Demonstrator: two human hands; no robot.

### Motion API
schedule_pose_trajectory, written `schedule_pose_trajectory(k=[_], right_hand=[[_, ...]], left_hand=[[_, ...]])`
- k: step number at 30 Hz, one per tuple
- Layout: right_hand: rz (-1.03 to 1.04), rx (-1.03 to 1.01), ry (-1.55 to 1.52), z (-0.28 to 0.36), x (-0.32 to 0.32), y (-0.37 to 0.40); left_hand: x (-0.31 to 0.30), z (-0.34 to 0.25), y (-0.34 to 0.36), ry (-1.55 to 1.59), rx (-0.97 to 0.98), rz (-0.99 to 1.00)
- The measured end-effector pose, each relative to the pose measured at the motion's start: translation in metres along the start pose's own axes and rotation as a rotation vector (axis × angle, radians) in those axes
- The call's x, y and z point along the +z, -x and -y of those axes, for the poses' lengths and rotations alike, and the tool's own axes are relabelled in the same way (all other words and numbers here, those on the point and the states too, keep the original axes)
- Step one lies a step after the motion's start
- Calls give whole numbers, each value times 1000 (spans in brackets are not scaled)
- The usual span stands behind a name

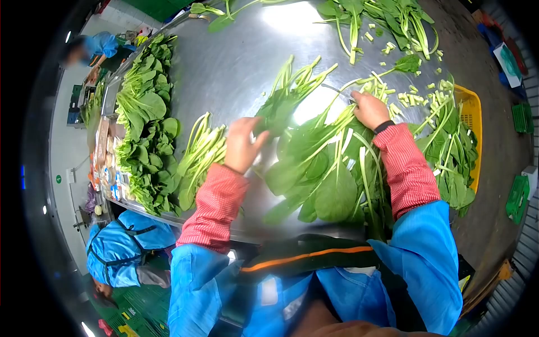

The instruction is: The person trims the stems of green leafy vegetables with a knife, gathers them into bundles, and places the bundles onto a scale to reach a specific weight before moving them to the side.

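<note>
My left hand [244,145], a little blurred, is over the metal table with thumb and fingers apart and nothing gripped. Just past its fingertips lies a bunch of leafy greens [286,95], stems pointing away from me. My right hand [371,110] is closed on a small knife, whose thin dark blade [332,87] points left. Below and left of that hand spreads a larger pile of leafy greens [337,191], broad leaves toward me. Short cut stem pieces [412,100] are scattered right of the right hand.
A long stack of greens [149,123] lines the table's left side, with a smaller bunch [205,149] beside it. More greens [387,22] lie at the far edge. A yellow basket [474,123] stands at the right with greens over it. Two people in blue are at the left.
</note>
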State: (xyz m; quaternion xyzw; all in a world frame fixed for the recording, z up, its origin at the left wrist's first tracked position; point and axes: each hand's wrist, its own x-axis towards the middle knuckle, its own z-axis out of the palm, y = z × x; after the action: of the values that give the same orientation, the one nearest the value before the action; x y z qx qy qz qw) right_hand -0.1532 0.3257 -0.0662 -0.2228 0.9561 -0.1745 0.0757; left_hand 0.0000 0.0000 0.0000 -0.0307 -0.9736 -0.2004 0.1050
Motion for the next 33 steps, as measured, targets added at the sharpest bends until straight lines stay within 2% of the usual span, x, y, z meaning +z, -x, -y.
schedule_pose_trajectory(k=[2, 3, 5, 7, 8, 11, 13, 14, 16, 18, 21, 23, 25, 27, 28, 30, 32, 33], right_hand=[[-86, -36, -69, -2, -13, 20], [-134, -45, -111, 18, -17, 9], [-141, -14, -121, 36, -53, 34], [-270, -104, -232, 53, -73, 51], [-282, -109, -292, 57, -78, 55], [-324, -35, -516, 58, -89, 67], [-412, 43, -604, 52, -93, 78], [-547, -36, -520, 53, -93, 82], [-510, -86, -408, 54, -86, 90], [-445, -127, -245, 50, -71, 95], [-379, -13, -183, 15, -27, 91], [-308, 141, -425, 1, -17, 94], [-224, 181, -658, 24, -39, 98], [-149, 118, -1174, 55, -46, 97], [-134, 35, -1177, 61, -45, 94], [2, 178, -1254, 58, -55, 90], [72, 316, -1366, 53, -65, 86], [-76, 217, -1229, 50, -57, 82]], left_hand=[[23, -33, -13, 171, 26, 57], [19, -36, -31, 176, 83, 63], [36, -86, -43, 334, 123, 25], [41, -122, -57, 490, 112, 169], [47, -134, -60, 576, 79, 172], [52, -147, -62, 887, -190, 288], [47, -138, -61, 1016, -356, 439], [41, -136, -59, 1090, -428, 480], [28, -140, -55, 1286, -544, 526], [24, -139, -51, 1268, -509, 566], [17, -142, -45, 1314, -468, 552], [13, -139, -44, 1347, -467, 522], [22, -132, -39, 1299, -452, 495], [37, -130, -36, 1257, -407, 488], [45, -129, -34, 1237, -376, 483], [47, -122, -31, 1221, -364, 532], [41, -122, -30, 609, -137, 136], [36, -122, -29, 508, -95, 76]])
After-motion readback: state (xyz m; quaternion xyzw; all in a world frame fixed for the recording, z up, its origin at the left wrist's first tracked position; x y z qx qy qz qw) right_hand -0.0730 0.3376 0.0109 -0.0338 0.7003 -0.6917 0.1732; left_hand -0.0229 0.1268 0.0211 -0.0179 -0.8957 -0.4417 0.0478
